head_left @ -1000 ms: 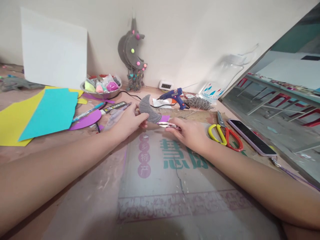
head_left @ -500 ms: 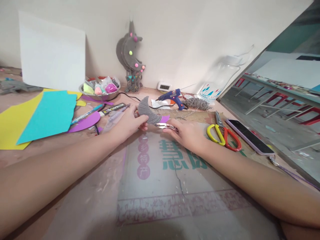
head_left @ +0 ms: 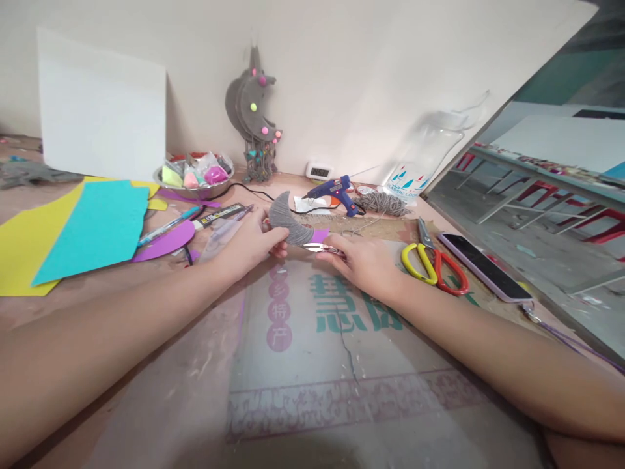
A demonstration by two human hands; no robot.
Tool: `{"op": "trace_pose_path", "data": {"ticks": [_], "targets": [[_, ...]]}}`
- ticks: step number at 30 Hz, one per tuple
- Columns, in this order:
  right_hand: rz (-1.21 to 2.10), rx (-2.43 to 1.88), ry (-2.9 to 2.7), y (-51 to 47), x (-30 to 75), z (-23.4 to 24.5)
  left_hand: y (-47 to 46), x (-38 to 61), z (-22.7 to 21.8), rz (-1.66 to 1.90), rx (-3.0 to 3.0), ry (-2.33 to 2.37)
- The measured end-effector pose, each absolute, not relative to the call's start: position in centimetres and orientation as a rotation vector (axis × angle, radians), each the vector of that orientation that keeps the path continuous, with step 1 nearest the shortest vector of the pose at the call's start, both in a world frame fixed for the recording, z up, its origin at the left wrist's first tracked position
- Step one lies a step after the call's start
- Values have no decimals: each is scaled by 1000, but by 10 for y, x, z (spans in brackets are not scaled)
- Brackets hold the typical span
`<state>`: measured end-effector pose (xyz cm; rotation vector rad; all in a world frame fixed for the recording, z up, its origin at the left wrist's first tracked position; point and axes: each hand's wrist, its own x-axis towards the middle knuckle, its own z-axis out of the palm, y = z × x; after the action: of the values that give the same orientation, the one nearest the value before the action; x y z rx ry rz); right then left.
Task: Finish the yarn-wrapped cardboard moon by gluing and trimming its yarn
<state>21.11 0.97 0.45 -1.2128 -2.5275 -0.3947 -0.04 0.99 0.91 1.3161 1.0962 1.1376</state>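
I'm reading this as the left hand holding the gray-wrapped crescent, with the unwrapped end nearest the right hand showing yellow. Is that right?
Only the color is off: the unwrapped end nearest the right hand is purple, not yellow, as the head view shows. The left hand is indeed holding the gray-wrapped crescent.

Soft light casts a shadow right of the white board [head_left: 102, 104].
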Motion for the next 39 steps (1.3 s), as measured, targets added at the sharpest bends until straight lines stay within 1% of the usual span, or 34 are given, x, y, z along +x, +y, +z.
{"op": "trace_pose_path", "data": {"ticks": [18,34,39], "targets": [[-340,-1239,-2516,10,211,4,11,-2,6,1142,1299,1088],[-385,-1188,-2545,9,211,5,9,-1,9,1117,1325,1083],[-357,-1162,-2572,9,212,6,7,0,12,1108,1341,1149]]}}
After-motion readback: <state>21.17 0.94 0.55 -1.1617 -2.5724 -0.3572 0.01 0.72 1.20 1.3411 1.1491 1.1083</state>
